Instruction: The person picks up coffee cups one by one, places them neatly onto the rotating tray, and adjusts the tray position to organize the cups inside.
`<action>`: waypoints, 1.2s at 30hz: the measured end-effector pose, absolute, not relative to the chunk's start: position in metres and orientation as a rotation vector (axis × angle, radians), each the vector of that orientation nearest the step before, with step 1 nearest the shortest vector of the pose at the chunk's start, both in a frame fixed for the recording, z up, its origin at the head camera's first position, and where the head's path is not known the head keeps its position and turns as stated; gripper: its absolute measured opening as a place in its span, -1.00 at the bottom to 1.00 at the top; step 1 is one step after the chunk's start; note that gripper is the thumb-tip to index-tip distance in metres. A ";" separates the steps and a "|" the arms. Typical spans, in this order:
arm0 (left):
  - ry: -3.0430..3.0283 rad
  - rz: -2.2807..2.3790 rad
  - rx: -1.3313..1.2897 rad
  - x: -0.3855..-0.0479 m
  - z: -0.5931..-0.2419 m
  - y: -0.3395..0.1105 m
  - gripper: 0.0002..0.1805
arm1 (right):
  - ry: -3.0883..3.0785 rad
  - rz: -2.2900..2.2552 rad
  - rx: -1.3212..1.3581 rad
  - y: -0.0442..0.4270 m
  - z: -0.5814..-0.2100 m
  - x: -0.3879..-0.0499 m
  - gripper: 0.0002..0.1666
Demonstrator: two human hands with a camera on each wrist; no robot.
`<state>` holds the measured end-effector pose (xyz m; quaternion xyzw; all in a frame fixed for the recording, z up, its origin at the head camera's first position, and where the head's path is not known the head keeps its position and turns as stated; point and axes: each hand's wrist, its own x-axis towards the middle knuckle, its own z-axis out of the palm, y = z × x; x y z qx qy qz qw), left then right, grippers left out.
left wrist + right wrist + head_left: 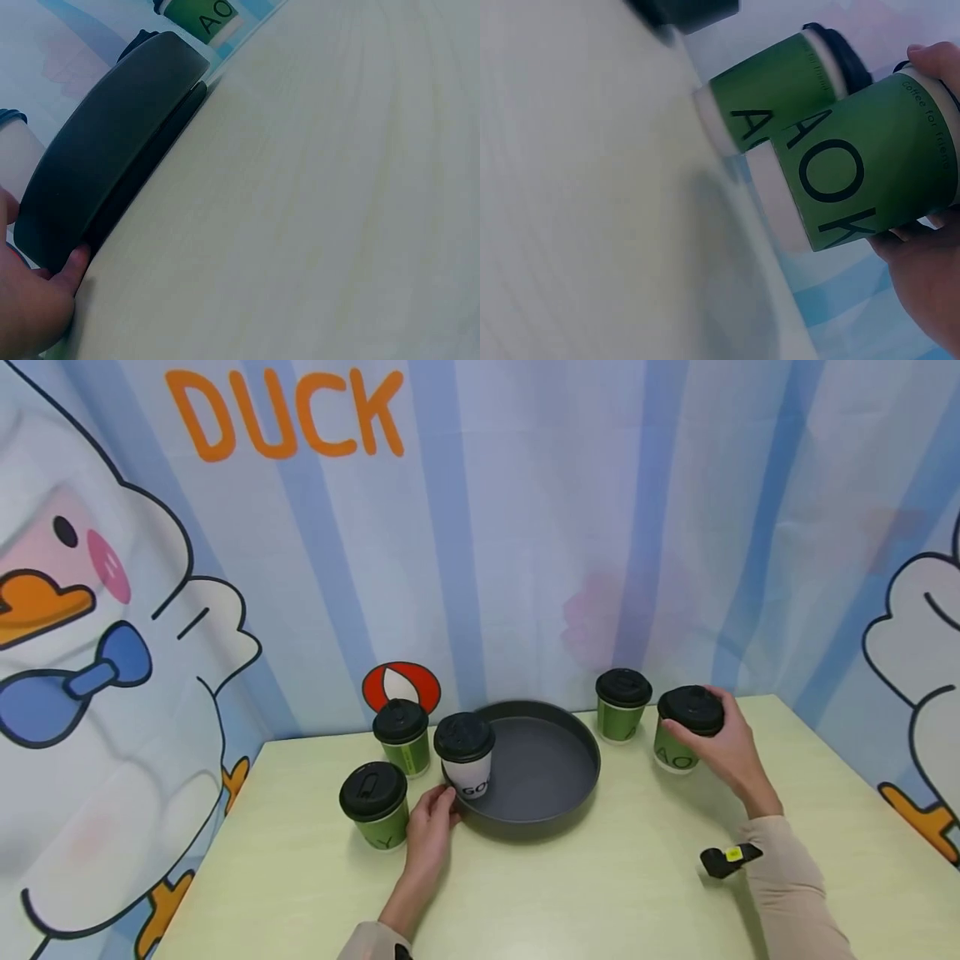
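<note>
My right hand (723, 747) grips a green paper coffee cup (847, 165) with a black lid, fingers round its upper part. The cup is tilted in the right wrist view, its base off the table, above a shadow. My left hand (430, 827) pinches the near-left edge of a round dark grey pan (536, 768), with one digit low against the pan's underside (112, 157). A white cup (468, 772) with a black lid stands inside the pan at its left wall, just beyond my left fingers.
Left of the pan stand two green lidded cups, one nearer (382, 827) and one farther (408, 756). Another green cup (618, 718) is between the pan and my right hand. A duck-printed curtain (510, 527) rises behind the pale table (585, 893).
</note>
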<state>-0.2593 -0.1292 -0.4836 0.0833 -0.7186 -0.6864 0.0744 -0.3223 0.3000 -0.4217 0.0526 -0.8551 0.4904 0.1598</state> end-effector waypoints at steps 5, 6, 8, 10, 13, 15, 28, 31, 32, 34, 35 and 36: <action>-2.145 -2.073 0.247 -0.261 -0.485 -0.126 -0.40 | -2.370 1.463 0.158 0.303 -0.400 -0.305 0.08; -2.144 -2.075 0.246 -0.261 -0.485 -0.125 -0.40 | -2.355 1.462 0.160 0.304 -0.395 -0.301 0.06; -2.144 -2.076 0.236 -0.261 -0.485 -0.124 -0.40 | -2.314 1.457 0.173 0.303 -0.386 -0.293 0.00; -2.141 -2.081 0.227 -0.261 -0.485 -0.123 -0.40 | -2.269 1.456 0.199 0.299 -0.377 -0.287 -0.05; -2.136 -2.079 0.218 -0.260 -0.484 -0.123 -0.40 | -2.186 1.513 0.296 0.286 -0.367 -0.282 -0.11; -2.133 -2.079 0.221 -0.260 -0.484 -0.124 -0.40 | -2.143 1.573 0.379 0.273 -0.362 -0.279 -0.13; -2.132 -2.099 0.230 -0.262 -0.484 -0.127 -0.39 | -2.066 1.817 0.698 0.191 -0.360 -0.279 -0.18; -2.132 -2.099 0.233 -0.262 -0.485 -0.127 -0.39 | -2.097 1.815 0.745 0.175 -0.366 -0.281 -0.16; -2.132 -2.098 0.235 -0.262 -0.485 -0.128 -0.39 | -2.113 1.811 0.760 0.170 -0.369 -0.281 -0.15; -2.124 -2.100 0.237 -0.261 -0.484 -0.128 -0.39 | -2.144 1.808 0.785 0.160 -0.375 -0.282 -0.13; -2.121 -2.099 0.237 -0.260 -0.484 -0.128 -0.39 | -2.161 1.806 0.796 0.155 -0.377 -0.282 -0.12; -2.120 -2.099 0.241 -0.260 -0.484 -0.129 -0.39 | -2.171 1.810 0.808 0.150 -0.379 -0.283 -0.12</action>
